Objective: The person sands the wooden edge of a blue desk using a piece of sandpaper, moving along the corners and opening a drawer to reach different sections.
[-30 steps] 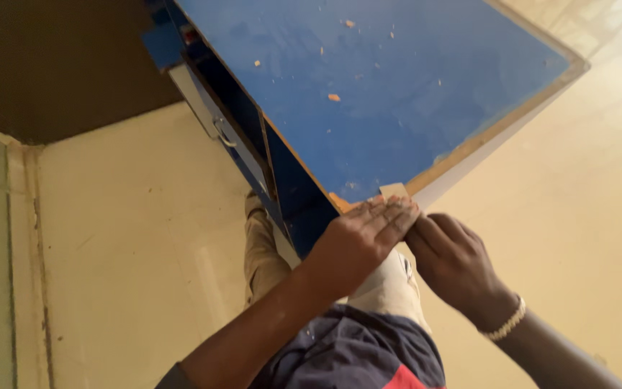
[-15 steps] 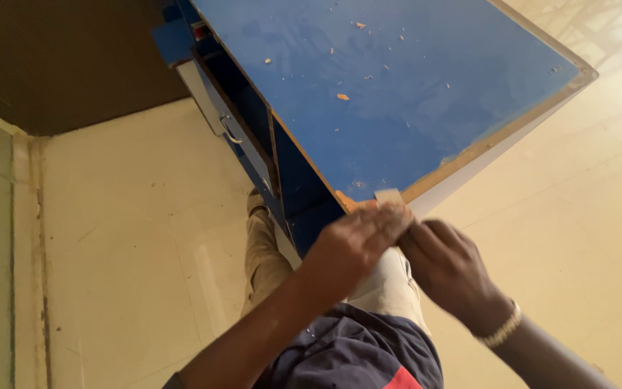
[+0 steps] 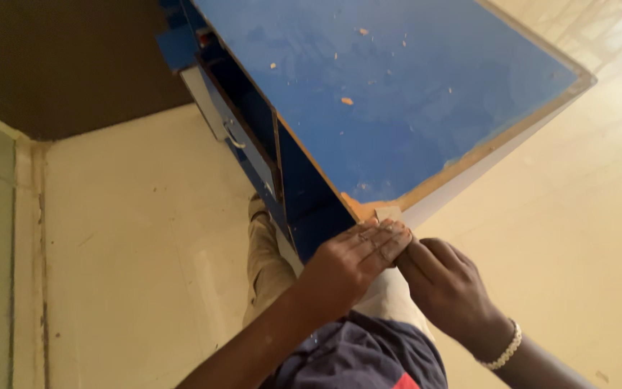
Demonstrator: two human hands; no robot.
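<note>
Both hands (image 3: 397,266) pinching pale sandpaper (image 3: 389,214), chipped blue cabinet corner (image 3: 361,205)

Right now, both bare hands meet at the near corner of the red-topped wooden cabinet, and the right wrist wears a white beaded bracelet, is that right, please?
Not quite: the head view shows the wooden cabinet's top is blue, not red. The rest holds: the left hand and right hand meet at its near corner, and a white beaded bracelet circles the right wrist.

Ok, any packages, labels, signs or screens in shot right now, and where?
None in view. Only a blue cabinet with a worn wooden edge, and both hands at its near corner: the left hand and right hand pinch a small tan piece there, plain and unmarked.
</note>
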